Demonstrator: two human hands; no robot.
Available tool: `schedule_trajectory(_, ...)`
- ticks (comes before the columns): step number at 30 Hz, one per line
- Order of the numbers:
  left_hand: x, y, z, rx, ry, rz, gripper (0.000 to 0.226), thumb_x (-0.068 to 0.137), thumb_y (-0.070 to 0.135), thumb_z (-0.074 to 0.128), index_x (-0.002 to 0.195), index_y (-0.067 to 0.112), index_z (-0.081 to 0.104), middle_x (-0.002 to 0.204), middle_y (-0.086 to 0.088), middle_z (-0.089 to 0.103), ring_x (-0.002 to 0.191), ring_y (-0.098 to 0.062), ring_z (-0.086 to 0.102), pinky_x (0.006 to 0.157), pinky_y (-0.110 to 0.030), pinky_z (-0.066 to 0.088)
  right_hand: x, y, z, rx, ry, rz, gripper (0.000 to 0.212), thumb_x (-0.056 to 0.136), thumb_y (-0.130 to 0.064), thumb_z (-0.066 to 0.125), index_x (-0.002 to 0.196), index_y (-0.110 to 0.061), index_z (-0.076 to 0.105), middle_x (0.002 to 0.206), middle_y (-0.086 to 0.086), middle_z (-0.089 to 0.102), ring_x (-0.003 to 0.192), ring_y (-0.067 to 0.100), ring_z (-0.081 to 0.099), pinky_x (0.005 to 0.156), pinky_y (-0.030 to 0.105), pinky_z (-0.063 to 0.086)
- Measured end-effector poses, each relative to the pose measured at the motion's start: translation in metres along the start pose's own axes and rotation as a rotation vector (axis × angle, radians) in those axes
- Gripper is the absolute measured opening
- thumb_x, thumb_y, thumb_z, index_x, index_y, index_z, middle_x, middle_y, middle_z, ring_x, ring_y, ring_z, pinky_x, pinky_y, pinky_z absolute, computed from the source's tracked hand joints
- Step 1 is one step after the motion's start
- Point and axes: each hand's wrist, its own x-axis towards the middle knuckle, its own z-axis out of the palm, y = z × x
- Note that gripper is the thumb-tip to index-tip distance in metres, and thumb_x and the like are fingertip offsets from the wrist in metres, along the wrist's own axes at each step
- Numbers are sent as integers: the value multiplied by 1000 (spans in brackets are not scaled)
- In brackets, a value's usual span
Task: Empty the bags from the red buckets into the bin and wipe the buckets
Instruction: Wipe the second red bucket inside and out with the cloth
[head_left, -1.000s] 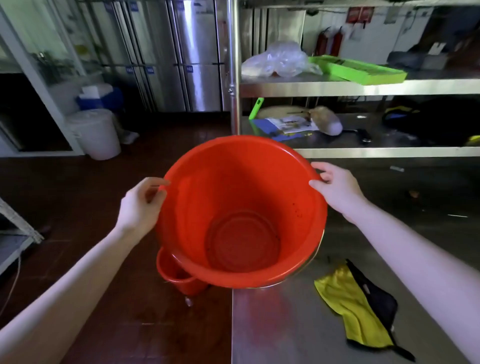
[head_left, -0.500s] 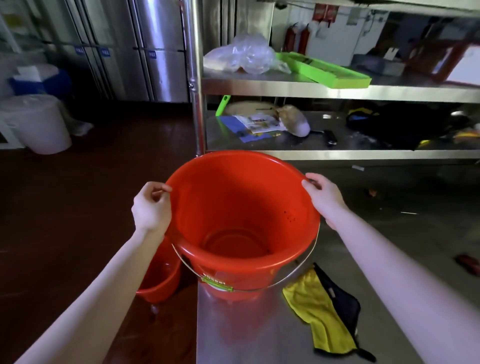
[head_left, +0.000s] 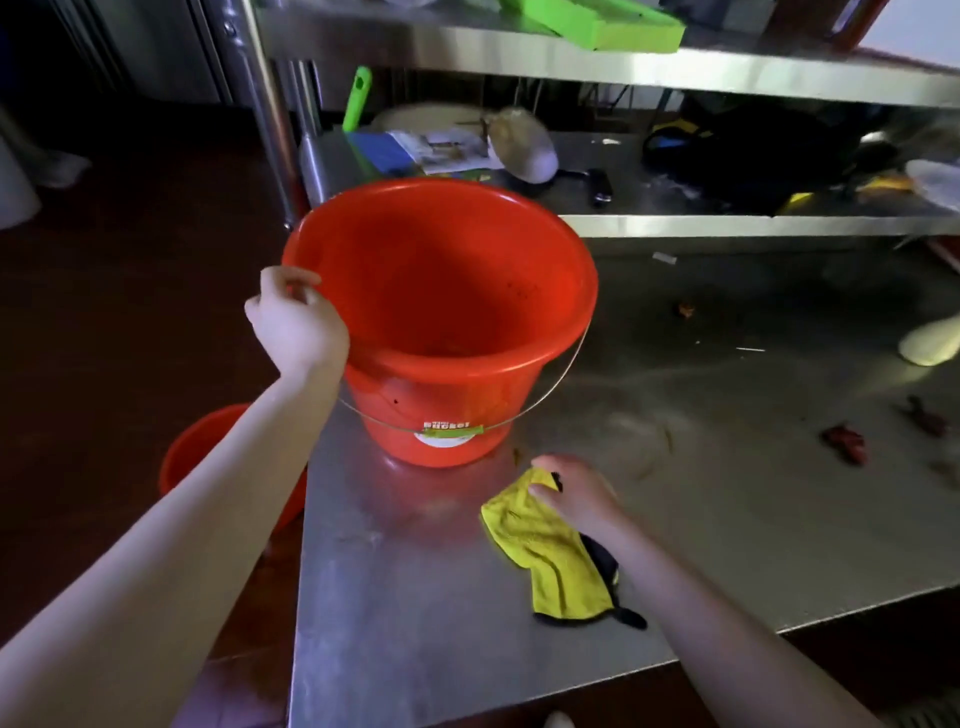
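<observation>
Two red buckets show in the head view. One red bucket (head_left: 457, 291) stands upright on the steel bench (head_left: 727, 493) near its left edge. The second bucket (head_left: 200, 444) sits on the floor below that edge, half hidden by the left forearm. The bench bucket holds no bag, and its inside is bare apart from a few dark specks, so emptying it looks done. The left hand (head_left: 298, 325) grips its near-left rim, fingers curled over the lip. The right hand (head_left: 576, 493) pinches the upper edge of a yellow cloth (head_left: 545, 561) lying on the bench just in front of the bucket, apart from it. Wiping has likely not begun — the cloth is only being picked up. Whether the floor bucket holds a bag cannot be told, and no bin is clearly visible.
</observation>
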Motion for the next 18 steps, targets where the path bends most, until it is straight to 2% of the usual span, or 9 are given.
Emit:
schedule_trajectory(2, -15, 4, 14, 39, 4, 3, 29, 93, 10, 32, 96, 23, 58, 123, -8, 44, 89, -20, 56, 81, -29, 46, 1, 8, 17, -149, -70, -43, 54, 84, -45, 68, 131, -21, 57, 131, 5, 57, 122, 23, 51, 100, 32, 42)
schedule_trajectory(4, -33, 5, 25, 131, 11, 41, 30, 92, 12, 33, 98, 20, 61, 130, -9, 40, 111, -22, 46, 88, -21, 32, -2, 19, 36, -270, -74, -76, 64, 76, -58, 69, 129, -23, 56, 132, 0, 52, 122, 25, 48, 98, 37, 43)
schedule_trajectory(6, -51, 4, 32, 264, 29, 145, 28, 90, 14, 36, 98, 19, 63, 141, -9, 33, 129, -27, 31, 96, -20, 23, -12, 30, 52, -376, -77, -125, 65, 75, -58, 69, 128, -24, 53, 137, -3, 44, 124, 26, 44, 99, 39, 43)
schedule_trajectory(8, -68, 3, 39, 382, -16, 297, 26, 88, 13, 40, 96, 16, 65, 151, -9, 28, 140, -30, 22, 111, -29, 17, -22, 40, 64, -428, -14, -203, 49, 78, -46, 71, 119, -23, 59, 133, -2, 48, 120, 27, 49, 96, 39, 46)
schedule_trajectory(10, -83, 5, 48, 479, -112, 414, 30, 87, 15, 39, 94, 11, 68, 150, -11, 36, 146, -31, 15, 120, -44, 6, -27, 50, 64, -401, 115, -295, 29, 71, -32, 80, 95, -20, 69, 113, -1, 63, 102, 24, 62, 83, 36, 54)
schedule_trajectory(12, -96, 8, 56, 578, -163, 472, 39, 87, 21, 34, 94, 7, 69, 137, -13, 51, 147, -32, 15, 119, -54, 1, -28, 64, 56, -219, 146, -335, 20, 82, -26, 72, 98, -16, 69, 110, 1, 67, 104, 25, 61, 84, 35, 52)
schedule_trajectory(15, -121, 8, 69, 678, -163, 572, 43, 89, 29, 33, 91, 5, 69, 113, -16, 63, 140, -34, 31, 117, -59, 4, -36, 87, 30, 108, 95, -267, 26, 96, -24, 56, 115, -8, 63, 113, 11, 67, 108, 30, 59, 90, 36, 44)
schedule_trajectory(16, -130, 7, 73, 699, -147, 604, 43, 91, 31, 34, 89, 5, 68, 105, -15, 64, 132, -36, 39, 116, -60, 8, -41, 93, 20, 206, 142, -244, 28, 96, -23, 57, 118, -7, 63, 111, 11, 69, 104, 29, 61, 89, 33, 44)
schedule_trajectory(18, -148, 9, 80, 717, -130, 633, 43, 93, 35, 35, 84, 8, 67, 94, -13, 63, 114, -39, 47, 114, -60, 14, -54, 101, -5, 329, 250, -220, 27, 95, -22, 59, 118, -9, 64, 96, 9, 71, 90, 24, 64, 75, 24, 41)
